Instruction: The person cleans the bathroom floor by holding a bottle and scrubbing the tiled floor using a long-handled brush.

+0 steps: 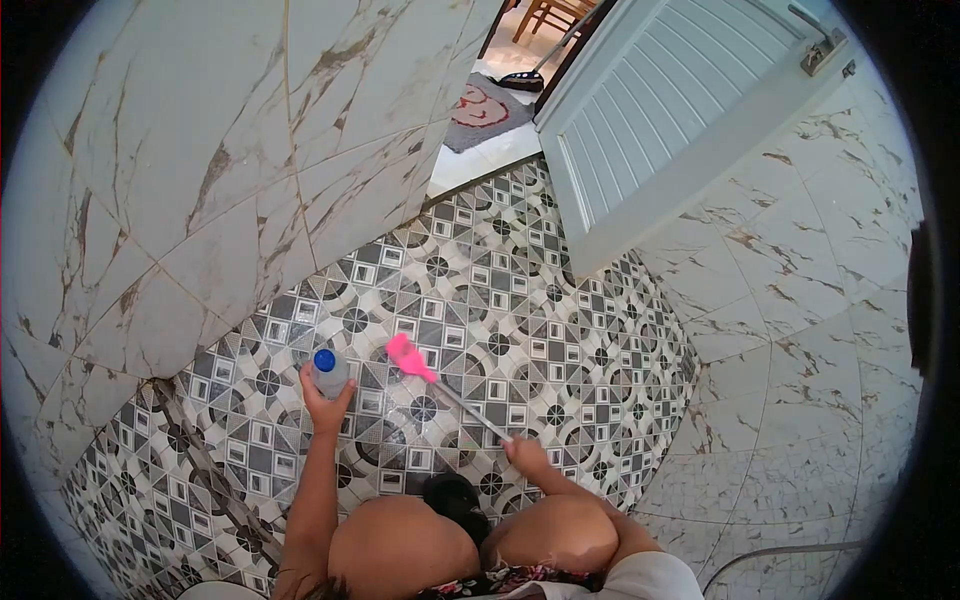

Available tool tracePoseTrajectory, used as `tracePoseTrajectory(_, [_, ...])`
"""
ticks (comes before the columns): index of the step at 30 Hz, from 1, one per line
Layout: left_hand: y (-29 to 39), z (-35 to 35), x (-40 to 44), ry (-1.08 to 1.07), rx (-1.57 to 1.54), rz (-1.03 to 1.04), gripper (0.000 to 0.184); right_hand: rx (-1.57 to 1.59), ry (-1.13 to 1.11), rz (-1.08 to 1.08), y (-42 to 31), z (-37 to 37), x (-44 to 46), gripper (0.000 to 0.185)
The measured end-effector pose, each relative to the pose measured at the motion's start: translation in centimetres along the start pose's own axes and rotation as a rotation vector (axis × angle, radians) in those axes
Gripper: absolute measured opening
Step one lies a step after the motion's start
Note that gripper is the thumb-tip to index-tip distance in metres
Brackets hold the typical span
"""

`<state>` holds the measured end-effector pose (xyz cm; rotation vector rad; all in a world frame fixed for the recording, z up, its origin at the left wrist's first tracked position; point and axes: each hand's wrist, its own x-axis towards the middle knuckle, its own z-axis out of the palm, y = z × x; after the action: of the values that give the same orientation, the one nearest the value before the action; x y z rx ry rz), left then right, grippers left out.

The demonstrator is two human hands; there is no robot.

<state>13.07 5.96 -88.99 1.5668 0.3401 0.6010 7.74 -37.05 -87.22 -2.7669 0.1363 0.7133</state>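
Note:
A clear bottle [331,378] with a blue cap [324,360] stands out against the patterned floor at the left of centre. The fingers of my left hand [327,403] are wrapped round it. At the right of my knees, my right hand [527,461] is closed on the end of a thin metal handle [472,411]. The handle slants up and left to a bright pink head [408,357], which is over the floor tiles, to the right of the bottle and apart from it.
Patterned tiles [560,350] cover the floor. A white door [650,120] stands open at the upper right. Past the doorway lie a grey mat [485,118] and a black long-handled tool [521,80]. Marbled walls [200,130] rise on both sides. A hose [780,549] runs at the lower right.

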Motion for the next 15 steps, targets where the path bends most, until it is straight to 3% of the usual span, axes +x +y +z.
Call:
tracePoseTrajectory(2, [0.6,-0.3,0.4,-0.011,0.054,0.033,0.081,0.001,0.028,0.154,2.2,-3.9,0.1,0.054])
tracePoseTrajectory(3, [0.9,-0.8,0.7,-0.025,0.123,0.059,0.082,-0.007,0.139,0.303,6.5,-2.7,1.9,0.051])
tracePoseTrajectory(4, [1.3,-1.3,1.1,-0.036,0.190,0.089,0.084,0.076,0.306,0.179,7.7,-3.9,2.0,0.047])
tracePoseTrajectory(5, [2.0,-1.4,1.6,-0.045,0.147,0.096,0.085,0.192,0.420,0.413,9.5,-2.8,4.0,0.046])
tracePoseTrajectory(8, [4.0,-0.8,2.8,-0.056,0.039,0.163,0.089,0.090,0.306,0.045,6.1,-1.1,6.1,0.043])
tracePoseTrajectory(10, [5.1,-0.1,3.5,-0.043,0.025,0.269,0.091,0.054,0.211,-0.065,-0.5,0.9,4.2,0.040])
tracePoseTrajectory(12, [7.3,0.2,4.1,-0.056,0.099,0.355,0.086,-0.041,-0.069,-0.139,-6.8,-0.8,1.8,0.043])
tracePoseTrajectory(15, [8.3,-0.3,4.7,-0.094,0.146,0.353,0.077,-0.089,0.037,-0.084,-2.2,-2.9,4.3,0.050])
